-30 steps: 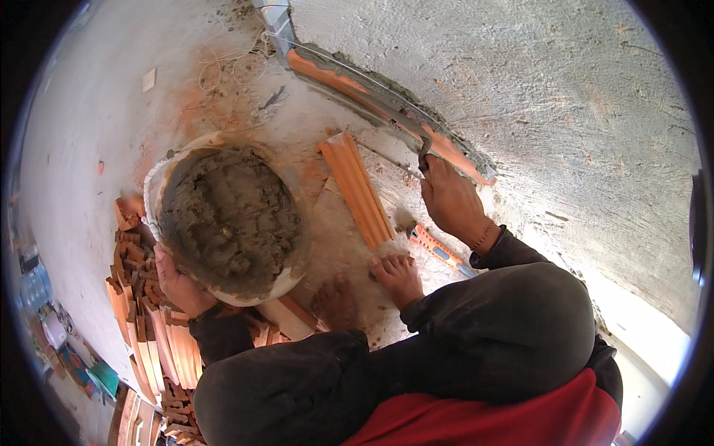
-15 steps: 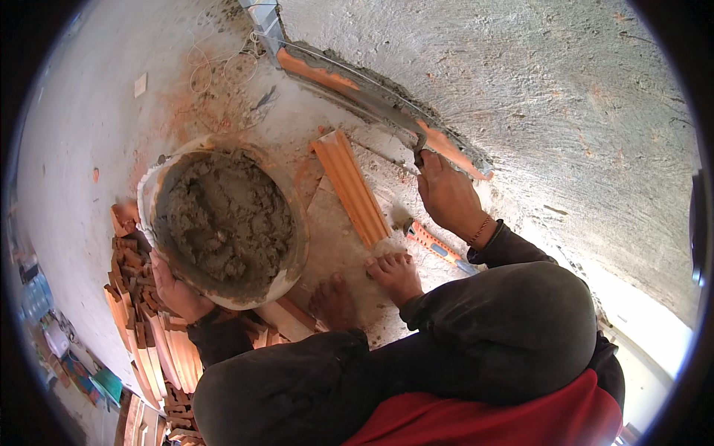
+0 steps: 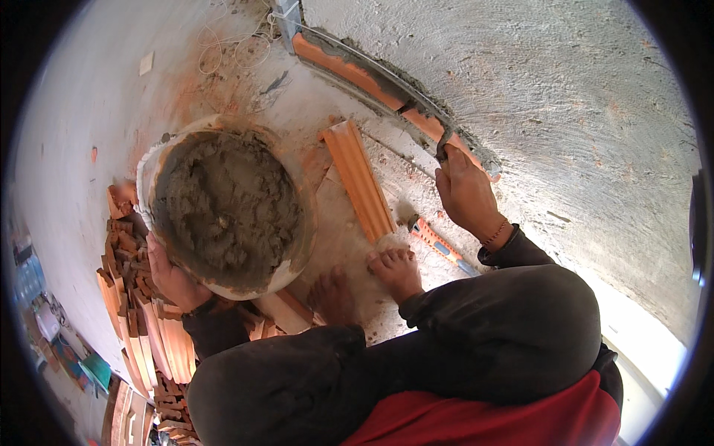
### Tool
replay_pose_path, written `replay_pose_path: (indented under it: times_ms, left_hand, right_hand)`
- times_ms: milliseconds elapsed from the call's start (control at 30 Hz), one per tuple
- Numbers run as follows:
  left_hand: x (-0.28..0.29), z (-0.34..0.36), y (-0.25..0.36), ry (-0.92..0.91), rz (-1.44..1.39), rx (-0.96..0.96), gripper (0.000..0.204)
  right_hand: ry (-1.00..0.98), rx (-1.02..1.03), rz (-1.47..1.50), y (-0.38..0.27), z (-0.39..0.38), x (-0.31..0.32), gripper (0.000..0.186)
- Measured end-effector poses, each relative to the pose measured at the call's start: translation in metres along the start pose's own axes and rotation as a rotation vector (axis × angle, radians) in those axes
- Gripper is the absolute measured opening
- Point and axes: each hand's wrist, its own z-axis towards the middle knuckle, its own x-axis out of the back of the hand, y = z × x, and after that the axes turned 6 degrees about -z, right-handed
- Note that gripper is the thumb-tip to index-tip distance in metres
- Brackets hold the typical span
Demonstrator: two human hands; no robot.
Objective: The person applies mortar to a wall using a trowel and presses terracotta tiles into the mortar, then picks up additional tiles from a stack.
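Head view: right hand (image 3: 468,197) is gripping a trowel-like tool (image 3: 445,141), fingers closed round a hidden handle, dark curved neck showing in front of the orange tile strip (image 3: 346,70); can't tell where the blade is touching. Strip is running along the wall (image 3: 550,97) at its base, white string (image 3: 370,59) stretching near its upper edge. Left hand (image 3: 175,275) is lying against the bucket (image 3: 285,275) on its outer side, can't tell if gripping or just steadying; grey mortar (image 3: 223,208) is filling much of it. Farther out, a loose moulded piece (image 3: 359,182) is lying between bucket and strip, orange-grey cutter (image 3: 442,245) near its lower end. Doing this well probably means keeping strokes light and lengthwise, not bumping the string, not pushing pieces out of line at the dark joint (image 3: 406,109)
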Motion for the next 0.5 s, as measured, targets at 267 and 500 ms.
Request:
replay_pose_path:
  times_ms: [267,500]
  left_hand:
    - [-0.015,-0.003,0.026,0.14,-0.437,0.24,0.042]
    - [-0.004,0.0,0.008,0.088,-0.223,0.097,0.042]
  right_hand:
    - [-0.045,-0.073,-0.008,0.005,0.0,0.0,0.04]
    - [-0.003,-0.027,-0.062,0.011,-0.006,-0.003,0.036]
